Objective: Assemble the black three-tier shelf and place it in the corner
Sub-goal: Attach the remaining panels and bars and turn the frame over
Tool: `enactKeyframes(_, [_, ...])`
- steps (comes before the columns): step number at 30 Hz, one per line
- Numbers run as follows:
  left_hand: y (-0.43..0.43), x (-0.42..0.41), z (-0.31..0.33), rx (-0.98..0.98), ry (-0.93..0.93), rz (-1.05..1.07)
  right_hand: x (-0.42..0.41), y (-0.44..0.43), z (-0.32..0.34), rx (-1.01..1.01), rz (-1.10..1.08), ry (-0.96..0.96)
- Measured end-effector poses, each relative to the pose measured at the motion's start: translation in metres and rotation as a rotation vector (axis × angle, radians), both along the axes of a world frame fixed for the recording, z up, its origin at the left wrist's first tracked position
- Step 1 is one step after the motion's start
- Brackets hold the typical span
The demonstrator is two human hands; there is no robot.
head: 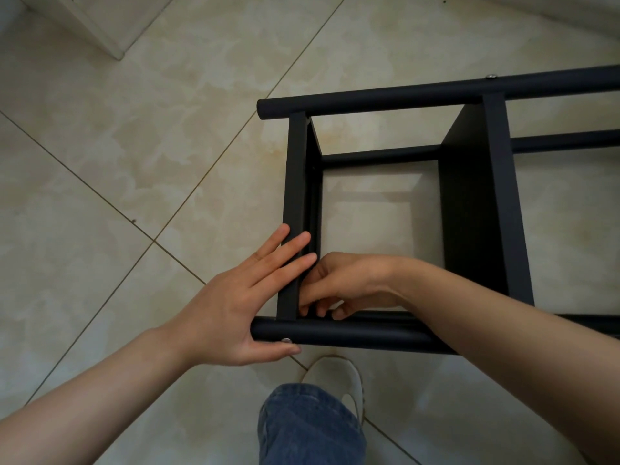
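The shelf (469, 209) lay sideways on the floor (134, 162), cut off at the frame edge. The left hand (228, 297) pressed straight fingers against its end. The right hand (349, 283) had its fingers curled inside the shelf, any pinched part hidden.

A: Floor surface?
B: Floor (100, 196): glossy beige tiles with a marbled pattern. Thin dark grout lines (188, 199) run diagonally across the view.
A: Fixtures at the upper edge?
B: Upper left: the base of a white unit (84, 21), standing on the floor. Upper right: a white strip (570, 11), blurred; type cannot be told.
A: Lower edge?
B: A leg in blue jeans (308, 427), with a pale shoe (339, 374) just beyond it, flat on the tiles.
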State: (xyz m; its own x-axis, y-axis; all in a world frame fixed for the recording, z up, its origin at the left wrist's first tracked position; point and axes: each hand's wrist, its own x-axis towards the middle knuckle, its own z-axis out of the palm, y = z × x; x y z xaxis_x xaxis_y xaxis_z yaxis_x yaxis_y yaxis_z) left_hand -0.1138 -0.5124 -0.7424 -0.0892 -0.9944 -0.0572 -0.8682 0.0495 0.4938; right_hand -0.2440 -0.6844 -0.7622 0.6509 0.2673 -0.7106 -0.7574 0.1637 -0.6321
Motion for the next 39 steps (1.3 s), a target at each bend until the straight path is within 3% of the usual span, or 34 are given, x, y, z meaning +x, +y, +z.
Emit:
enactKeyframes(11, [-0.0002,-0.0005,0.0006,0.001,0.0,0.0,0.0037,0.003,-0.0022,-0.095,0.036,0.008])
enactKeyframes(18, [-0.0004,-0.0011,0.0014,-0.005,0.009,0.001,-0.0007,-0.0018,0.0005,0.049,0.021,0.011])
enactKeyframes(30, [-0.001,-0.002,0.0022,-0.012,0.052,0.015,0.0026,0.0031,-0.0013,-0.016,0.022,0.021])
enactKeyframes(39, [-0.0007,-0.0027,0.0026,-0.016,0.059,0.013,-0.0012,-0.0017,-0.0003,0.041,0.038,0.014])
